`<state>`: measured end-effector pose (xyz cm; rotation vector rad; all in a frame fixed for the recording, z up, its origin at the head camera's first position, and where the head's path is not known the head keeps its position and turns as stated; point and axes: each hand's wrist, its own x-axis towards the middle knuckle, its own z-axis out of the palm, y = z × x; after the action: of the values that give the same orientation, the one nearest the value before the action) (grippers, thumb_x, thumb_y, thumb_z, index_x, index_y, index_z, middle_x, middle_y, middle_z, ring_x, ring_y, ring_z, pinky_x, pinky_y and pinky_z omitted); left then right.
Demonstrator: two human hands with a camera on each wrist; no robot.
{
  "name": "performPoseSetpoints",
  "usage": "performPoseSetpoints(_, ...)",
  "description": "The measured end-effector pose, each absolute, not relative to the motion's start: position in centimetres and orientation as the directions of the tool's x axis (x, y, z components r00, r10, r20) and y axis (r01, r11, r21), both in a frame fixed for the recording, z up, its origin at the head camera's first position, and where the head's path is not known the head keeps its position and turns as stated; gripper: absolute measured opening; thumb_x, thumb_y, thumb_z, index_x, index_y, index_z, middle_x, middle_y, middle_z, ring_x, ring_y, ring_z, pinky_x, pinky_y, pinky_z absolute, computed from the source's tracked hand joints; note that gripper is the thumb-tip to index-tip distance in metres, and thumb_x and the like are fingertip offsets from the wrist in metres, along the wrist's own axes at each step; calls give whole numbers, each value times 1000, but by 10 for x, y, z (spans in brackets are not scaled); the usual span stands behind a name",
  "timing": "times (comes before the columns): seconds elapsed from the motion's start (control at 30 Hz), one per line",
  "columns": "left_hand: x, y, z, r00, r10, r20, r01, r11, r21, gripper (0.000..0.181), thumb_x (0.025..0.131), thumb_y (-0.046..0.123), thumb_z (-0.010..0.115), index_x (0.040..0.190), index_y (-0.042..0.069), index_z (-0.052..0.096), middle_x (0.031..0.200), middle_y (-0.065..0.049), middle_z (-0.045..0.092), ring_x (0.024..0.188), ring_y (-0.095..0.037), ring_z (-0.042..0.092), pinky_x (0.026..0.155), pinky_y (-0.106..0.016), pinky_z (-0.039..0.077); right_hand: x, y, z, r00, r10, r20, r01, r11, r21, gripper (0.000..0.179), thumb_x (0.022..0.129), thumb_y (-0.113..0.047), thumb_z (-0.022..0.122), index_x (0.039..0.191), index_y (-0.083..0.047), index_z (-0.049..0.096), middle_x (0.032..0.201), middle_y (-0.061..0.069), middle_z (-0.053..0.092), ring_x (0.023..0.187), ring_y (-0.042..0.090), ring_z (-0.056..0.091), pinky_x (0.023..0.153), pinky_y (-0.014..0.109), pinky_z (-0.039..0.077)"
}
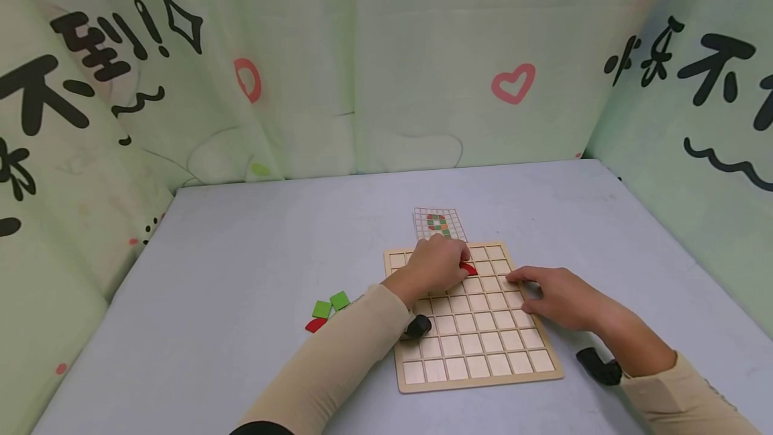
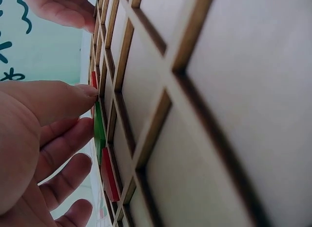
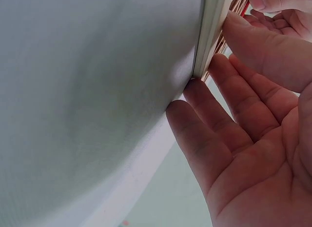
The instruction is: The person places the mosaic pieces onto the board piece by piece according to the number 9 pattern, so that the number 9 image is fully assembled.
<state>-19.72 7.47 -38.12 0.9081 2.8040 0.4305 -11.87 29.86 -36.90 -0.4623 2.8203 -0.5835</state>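
A wooden grid board (image 1: 477,384) with square cells lies on the table. Over its upper part is my left hand (image 1: 436,262), thumb and a finger pinching a red curved-edged piece (image 1: 468,268) at the cells. In the left wrist view, a green piece (image 2: 99,129) and another red piece (image 2: 109,175) sit in the grid close to these fingers; from the head they are hidden behind the hand. My right hand (image 1: 558,297) rests its fingertips against the board's right edge, its fingers loosely extended. The right wrist view shows the thumb touching the board's rim (image 3: 208,34).
Left of the board, partly behind the left sleeve, lie loose green squares (image 1: 322,309) and a red piece (image 1: 316,325). A gridded pattern card (image 1: 459,223) with red, green and orange shapes lies beyond the board. Printed curtains (image 1: 386,86) surround the white table (image 1: 241,240).
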Motion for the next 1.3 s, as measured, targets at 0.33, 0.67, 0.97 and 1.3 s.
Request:
performPoseSetpoints(0.33,-196,74,-380,-793,607,-59,561,763,321,23,95,24,68,117,21,71,93,11,65,86,-10,53,74,-30,42,-118,299,-368,-925,-347,-157,-258,874,-413,47,85,-12,77,129,-3,63,129,23,61,117,41,57,92,56,46)
performPoseSetpoints(0.67,-197,75,-382,-750,660,-47,601,710,367,21,97,17,66,117,19,71,99,9,67,87,-8,56,74,-25,45,-119,299,-369,-923,-351,-156,-261,871,-417,46,85,-11,77,129,-3,63,128,22,62,115,40,58,91,56,47)
performPoseSetpoints(0.97,-195,75,-382,-736,676,-46,620,699,358,22,96,15,65,117,19,72,102,10,69,93,-8,60,80,-26,47,-118,300,-371,-924,-354,-146,-265,866,-424,46,85,-11,77,128,-3,63,128,21,62,115,39,59,91,55,47)
performPoseSetpoints(1.3,-196,74,-382,-739,671,-57,611,704,361,21,97,15,64,116,19,71,101,10,68,92,-8,58,78,-25,46,-119,300,-371,-922,-360,-144,-272,865,-422,46,85,-11,76,129,-3,63,128,21,62,117,41,58,92,56,46)
